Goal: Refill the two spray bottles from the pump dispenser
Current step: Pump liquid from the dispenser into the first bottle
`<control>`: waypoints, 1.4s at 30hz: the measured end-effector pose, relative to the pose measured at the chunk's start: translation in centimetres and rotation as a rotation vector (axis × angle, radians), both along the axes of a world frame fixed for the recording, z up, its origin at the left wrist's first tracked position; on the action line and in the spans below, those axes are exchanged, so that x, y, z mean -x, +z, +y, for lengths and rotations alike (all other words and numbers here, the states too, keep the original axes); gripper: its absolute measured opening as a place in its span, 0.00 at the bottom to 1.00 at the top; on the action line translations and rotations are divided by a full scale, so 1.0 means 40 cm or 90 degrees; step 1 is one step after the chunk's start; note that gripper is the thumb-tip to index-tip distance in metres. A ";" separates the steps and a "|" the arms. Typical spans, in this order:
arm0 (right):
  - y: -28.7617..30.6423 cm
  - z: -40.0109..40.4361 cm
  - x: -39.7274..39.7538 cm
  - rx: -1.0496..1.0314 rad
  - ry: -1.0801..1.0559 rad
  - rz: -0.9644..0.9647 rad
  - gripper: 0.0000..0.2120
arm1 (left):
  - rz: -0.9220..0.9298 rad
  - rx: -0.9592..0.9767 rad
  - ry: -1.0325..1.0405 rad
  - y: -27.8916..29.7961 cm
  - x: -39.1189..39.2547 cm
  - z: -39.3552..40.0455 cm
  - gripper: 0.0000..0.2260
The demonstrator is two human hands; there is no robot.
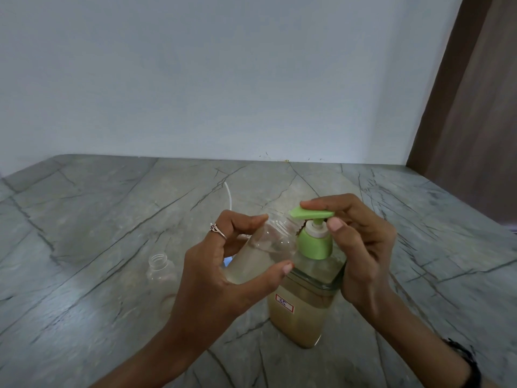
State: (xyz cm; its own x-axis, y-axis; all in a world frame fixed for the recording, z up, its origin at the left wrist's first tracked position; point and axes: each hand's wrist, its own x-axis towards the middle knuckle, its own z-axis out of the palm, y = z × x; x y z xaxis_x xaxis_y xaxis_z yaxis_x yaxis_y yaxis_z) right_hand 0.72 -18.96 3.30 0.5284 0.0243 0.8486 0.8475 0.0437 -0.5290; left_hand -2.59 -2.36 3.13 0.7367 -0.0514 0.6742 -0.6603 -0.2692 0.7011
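A clear pump dispenser [300, 315] with a green pump head [312, 213] and a yellowish liquid stands on the marble counter [84, 219]. My right hand [363, 247] curls round the pump, index finger on top of the head, thumb beside the collar. My left hand [223, 270] grips an uncapped clear spray bottle [268, 247], tilted with its mouth under the green spout; it holds pale liquid. A second clear bottle [161, 268] stands open and uncapped to the left, looking empty.
A thin white dip tube [228, 196] lies on the counter behind my left hand, its lower end hidden. A pale wall rises at the back and a brown panel [470, 107] stands at the right.
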 end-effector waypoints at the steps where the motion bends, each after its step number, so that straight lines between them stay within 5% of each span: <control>1: 0.001 0.000 0.000 0.001 -0.002 0.000 0.11 | 0.001 -0.004 0.002 -0.001 0.001 0.000 0.19; 16: -0.005 -0.011 0.010 0.100 -0.035 -0.033 0.10 | 0.001 0.000 0.006 -0.002 0.005 -0.004 0.19; 42: 0.023 0.004 -0.003 0.034 -0.036 -0.018 0.07 | -0.019 -0.008 0.021 -0.007 0.005 -0.005 0.20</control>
